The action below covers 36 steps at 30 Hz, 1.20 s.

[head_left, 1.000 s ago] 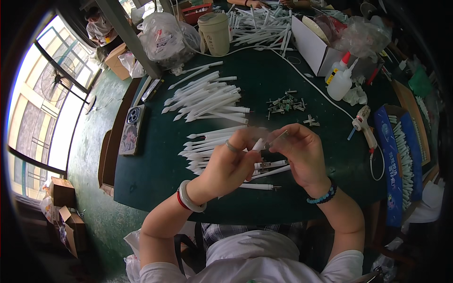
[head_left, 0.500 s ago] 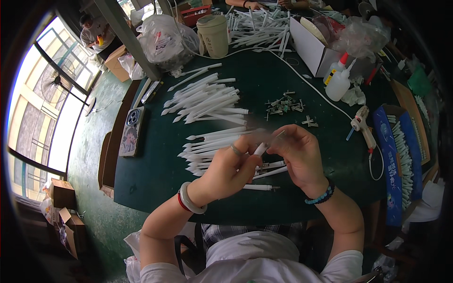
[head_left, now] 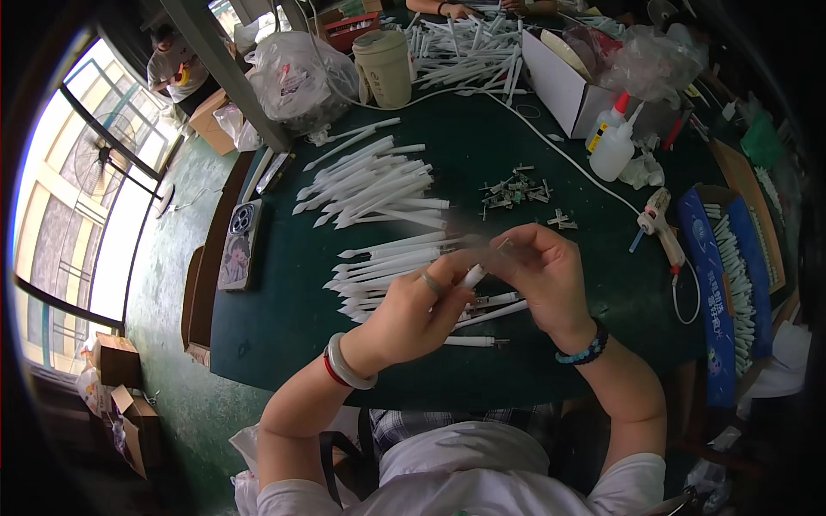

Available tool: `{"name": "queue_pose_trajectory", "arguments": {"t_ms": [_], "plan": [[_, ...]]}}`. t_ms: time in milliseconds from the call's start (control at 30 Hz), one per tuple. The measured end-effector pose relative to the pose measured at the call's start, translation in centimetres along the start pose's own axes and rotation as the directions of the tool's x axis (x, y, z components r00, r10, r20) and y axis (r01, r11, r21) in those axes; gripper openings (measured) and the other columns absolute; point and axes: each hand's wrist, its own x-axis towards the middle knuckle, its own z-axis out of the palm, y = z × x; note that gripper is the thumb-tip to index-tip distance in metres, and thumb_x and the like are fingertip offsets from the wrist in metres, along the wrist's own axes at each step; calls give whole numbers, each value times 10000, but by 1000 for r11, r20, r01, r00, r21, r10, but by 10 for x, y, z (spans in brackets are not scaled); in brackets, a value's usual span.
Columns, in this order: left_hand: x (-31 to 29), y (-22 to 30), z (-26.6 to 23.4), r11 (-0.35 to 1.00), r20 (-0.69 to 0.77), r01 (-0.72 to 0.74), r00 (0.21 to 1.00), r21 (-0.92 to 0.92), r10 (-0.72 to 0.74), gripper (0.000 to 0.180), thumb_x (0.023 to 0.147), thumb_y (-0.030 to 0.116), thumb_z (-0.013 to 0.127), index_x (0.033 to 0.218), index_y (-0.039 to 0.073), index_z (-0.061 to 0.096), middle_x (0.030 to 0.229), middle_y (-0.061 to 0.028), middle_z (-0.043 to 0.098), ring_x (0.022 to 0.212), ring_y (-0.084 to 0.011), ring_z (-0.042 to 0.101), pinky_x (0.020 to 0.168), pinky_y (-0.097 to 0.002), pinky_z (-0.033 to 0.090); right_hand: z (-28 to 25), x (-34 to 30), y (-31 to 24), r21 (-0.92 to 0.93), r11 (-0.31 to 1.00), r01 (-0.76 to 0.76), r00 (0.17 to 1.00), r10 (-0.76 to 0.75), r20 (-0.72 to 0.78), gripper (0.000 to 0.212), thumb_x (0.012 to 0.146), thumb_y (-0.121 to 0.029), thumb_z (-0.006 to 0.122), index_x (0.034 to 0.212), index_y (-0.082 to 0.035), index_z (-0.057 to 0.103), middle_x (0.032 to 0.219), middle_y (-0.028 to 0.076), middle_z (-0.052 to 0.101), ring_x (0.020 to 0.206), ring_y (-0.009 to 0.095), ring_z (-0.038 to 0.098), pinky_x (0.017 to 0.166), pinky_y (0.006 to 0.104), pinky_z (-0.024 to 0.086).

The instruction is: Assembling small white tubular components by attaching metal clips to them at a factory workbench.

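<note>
My left hand [head_left: 409, 311] grips a white plastic candle stick [head_left: 471, 277], its open end showing between thumb and forefinger. At that end, my right hand [head_left: 551, 273] has its thumb and fingertips pinched together. A thin, small piece seems to be between them, but it is too blurred to name. Beneath my hands lies a row of white flame-tipped candle sticks [head_left: 379, 267], some with metal parts at their ends. One separate stick [head_left: 469, 341] lies nearer me. Small green-and-metal circuit pieces [head_left: 516, 189] are heaped beyond my right hand.
Farther left is another pile of candle sticks [head_left: 366, 185]. A phone [head_left: 234, 262] lies at the table's left edge. On the right are a glue gun [head_left: 656, 215], a squeeze bottle [head_left: 613, 153] and a blue box [head_left: 718, 327] of white sticks. Across the table, a person's hand [head_left: 456, 10] is near a large heap.
My right fingertips have come slightly closer to the candle stick's end. The left hand keeps its hold, and the whole view has shifted a little.
</note>
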Motion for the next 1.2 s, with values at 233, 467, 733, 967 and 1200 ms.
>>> {"name": "queue_pose_trajectory", "arguments": {"t_ms": [233, 467, 733, 967, 1200], "plan": [[-5, 0, 7, 954, 32, 156, 988, -257, -152, 401, 825, -69, 412, 1218, 7, 393, 740, -43, 550, 500, -51, 503, 467, -177, 391, -6, 4, -1, 44, 997, -69, 992, 64, 107, 159, 785, -26, 647, 927, -8, 578, 845, 50, 620, 796, 95, 601, 711, 202, 490], [-7, 2, 6, 812, 51, 241, 966, -531, -253, 466, 896, 25, 323, 1350, 110, 263, 619, -7, 429, 462, -68, 436, 449, -185, 372, 3, 1, 0, 14, 996, -93, 983, 90, 160, 371, 816, -85, 631, 1145, -11, 475, 931, 99, 629, 836, 108, 600, 716, 200, 479], [-7, 3, 1, 388, 183, 291, 939, -875, -291, 463, 944, 88, 212, 1399, 171, 185, 562, -3, 347, 378, -51, 324, 370, -165, 323, 10, -4, -4, -48, 993, -111, 980, 117, 163, 151, 827, -72, 611, 956, 5, 597, 881, 53, 623, 790, 73, 589, 685, 191, 487], [-7, 3, 7, 681, 167, 340, 936, -649, -309, 429, 948, 90, 233, 1372, 151, 242, 544, 22, 367, 390, -40, 330, 394, -168, 308, 6, -6, -2, -19, 992, -127, 981, 129, 143, 153, 806, -56, 632, 937, 14, 597, 853, 57, 624, 764, 73, 585, 673, 184, 483], [-10, -1, 11, 706, 166, 320, 945, -632, -280, 384, 955, 115, 256, 1338, 125, 278, 526, 28, 359, 405, -41, 336, 415, -166, 295, 2, -7, -3, -107, 986, -130, 981, 143, 132, 147, 791, -46, 646, 914, 19, 600, 834, 59, 627, 752, 76, 590, 661, 189, 484]]}}
